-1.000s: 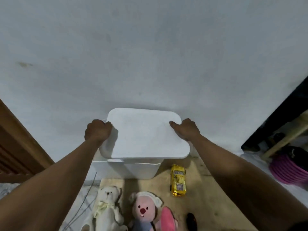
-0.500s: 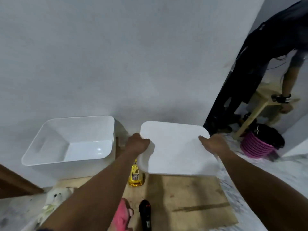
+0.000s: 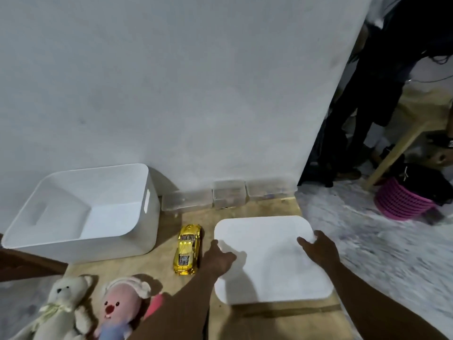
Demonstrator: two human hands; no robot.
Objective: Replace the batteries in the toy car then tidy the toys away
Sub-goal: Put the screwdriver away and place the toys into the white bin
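A white lid lies flat and low over the wooden board. My left hand grips its left edge and my right hand grips its right edge. The open white storage bin stands empty against the wall at the left. A shiny gold toy car sits on the board between the bin and the lid. A cream teddy bear and a pink plush toy lie at the lower left.
Three small clear boxes line the base of the grey wall. At the right, another person in dark clothes stands by a wooden stool, with a pink basket on the floor.
Both hands lifted the lid off the bin, carried it to the right and lowered it onto the board. The view turned to the right and down.
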